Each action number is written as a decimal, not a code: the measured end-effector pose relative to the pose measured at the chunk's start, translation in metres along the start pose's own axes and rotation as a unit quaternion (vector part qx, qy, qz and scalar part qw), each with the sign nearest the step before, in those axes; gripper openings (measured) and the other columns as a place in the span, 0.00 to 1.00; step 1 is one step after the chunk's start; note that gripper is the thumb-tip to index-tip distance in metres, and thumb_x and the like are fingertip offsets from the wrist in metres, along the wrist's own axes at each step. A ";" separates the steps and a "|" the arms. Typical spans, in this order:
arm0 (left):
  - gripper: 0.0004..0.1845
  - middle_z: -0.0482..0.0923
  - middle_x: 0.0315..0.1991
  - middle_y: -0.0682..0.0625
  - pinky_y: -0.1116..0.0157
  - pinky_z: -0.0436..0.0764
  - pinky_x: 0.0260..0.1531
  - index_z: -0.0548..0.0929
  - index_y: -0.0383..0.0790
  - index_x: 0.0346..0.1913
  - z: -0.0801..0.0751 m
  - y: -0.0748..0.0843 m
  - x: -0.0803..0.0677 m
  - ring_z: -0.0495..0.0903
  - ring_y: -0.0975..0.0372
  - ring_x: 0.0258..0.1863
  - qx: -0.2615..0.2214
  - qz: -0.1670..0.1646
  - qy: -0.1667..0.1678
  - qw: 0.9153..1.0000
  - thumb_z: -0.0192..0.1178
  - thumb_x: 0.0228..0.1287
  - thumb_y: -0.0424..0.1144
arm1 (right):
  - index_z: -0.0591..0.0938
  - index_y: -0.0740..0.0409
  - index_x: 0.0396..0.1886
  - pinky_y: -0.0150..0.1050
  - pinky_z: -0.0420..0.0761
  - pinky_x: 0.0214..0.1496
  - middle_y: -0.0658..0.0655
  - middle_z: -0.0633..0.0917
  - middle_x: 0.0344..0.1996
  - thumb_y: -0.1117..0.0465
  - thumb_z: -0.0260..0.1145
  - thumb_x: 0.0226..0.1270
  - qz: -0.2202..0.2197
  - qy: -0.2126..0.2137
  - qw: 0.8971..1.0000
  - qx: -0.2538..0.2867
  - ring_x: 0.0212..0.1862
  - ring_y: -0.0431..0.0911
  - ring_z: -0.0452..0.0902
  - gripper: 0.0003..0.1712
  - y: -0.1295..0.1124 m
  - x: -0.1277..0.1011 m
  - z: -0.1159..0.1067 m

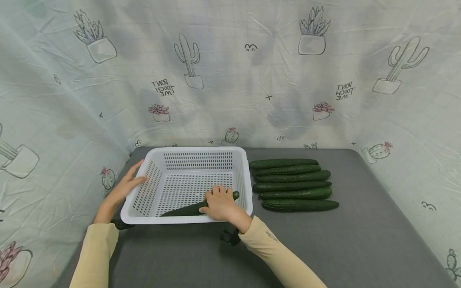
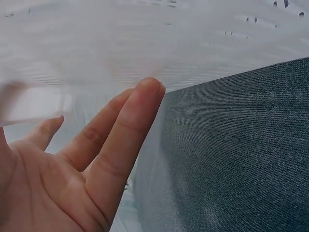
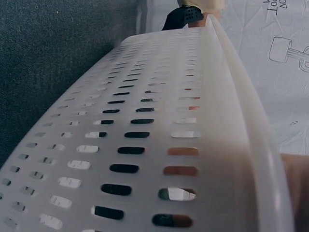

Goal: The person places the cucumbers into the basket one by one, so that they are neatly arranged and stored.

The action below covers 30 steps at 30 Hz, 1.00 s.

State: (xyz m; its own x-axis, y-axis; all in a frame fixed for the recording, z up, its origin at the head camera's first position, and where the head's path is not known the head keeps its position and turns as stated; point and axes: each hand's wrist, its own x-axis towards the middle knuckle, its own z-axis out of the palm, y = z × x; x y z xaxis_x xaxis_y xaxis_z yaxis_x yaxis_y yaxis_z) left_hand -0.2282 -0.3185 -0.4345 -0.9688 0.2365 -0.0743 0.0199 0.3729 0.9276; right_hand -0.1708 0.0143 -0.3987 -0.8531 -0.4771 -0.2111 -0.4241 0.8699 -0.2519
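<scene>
A white perforated plastic basket [image 1: 196,186] stands on the grey table, its rim nearest me. Inside it, along the near side, lies a dark green cucumber [image 1: 187,209]. My right hand [image 1: 221,204] reaches over the near rim and grips this cucumber close to its right end. At the basket's left side, my left hand [image 1: 127,186] holds the rim, thumb over the edge and fingers along the outside. The left wrist view shows those fingers [image 2: 125,128] against the basket's outer wall. In the right wrist view the basket wall [image 3: 159,111] hides most of my right hand.
Several cucumbers [image 1: 292,185] lie side by side in a stack of rows on the table [image 1: 345,248], right of the basket. A patterned cloth [image 1: 252,80] with cactus drawings hangs behind and at both sides.
</scene>
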 end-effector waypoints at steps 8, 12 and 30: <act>0.39 0.66 0.55 0.23 0.55 0.81 0.27 0.34 0.53 0.74 -0.001 -0.002 0.001 0.84 0.54 0.33 0.008 -0.009 0.006 1.000 0.48 0.71 0.43 | 0.76 0.44 0.46 0.44 0.61 0.48 0.50 0.76 0.44 0.46 0.58 0.66 -0.026 0.004 1.000 0.001 0.45 0.46 0.64 0.13 -0.004 -0.003 0.000; 0.40 0.64 0.57 0.24 0.55 0.81 0.28 0.34 0.56 0.74 -0.001 -0.002 0.000 0.83 0.55 0.34 0.012 -0.017 0.007 1.000 0.48 0.70 0.45 | 0.76 0.42 0.44 0.45 0.61 0.49 0.49 0.76 0.44 0.47 0.56 0.68 -0.035 -0.006 0.999 0.018 0.44 0.45 0.65 0.10 -0.004 -0.003 0.000; 0.39 0.61 0.60 0.27 0.56 0.81 0.30 0.34 0.56 0.73 0.003 0.000 0.000 0.82 0.57 0.37 0.016 -0.027 0.014 0.999 0.48 0.70 0.47 | 0.76 0.40 0.44 0.42 0.61 0.45 0.48 0.76 0.43 0.43 0.51 0.69 -0.064 0.032 0.995 0.062 0.41 0.43 0.65 0.12 0.002 -0.015 -0.006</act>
State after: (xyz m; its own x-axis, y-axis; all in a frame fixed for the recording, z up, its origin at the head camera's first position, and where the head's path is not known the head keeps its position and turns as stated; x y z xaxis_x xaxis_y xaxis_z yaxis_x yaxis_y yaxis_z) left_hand -0.2276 -0.3155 -0.4359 -0.9753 0.1896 -0.1129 -0.0251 0.4132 0.9103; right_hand -0.1602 0.0236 -0.3906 -0.8140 -0.5704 -0.1101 -0.4929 0.7784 -0.3887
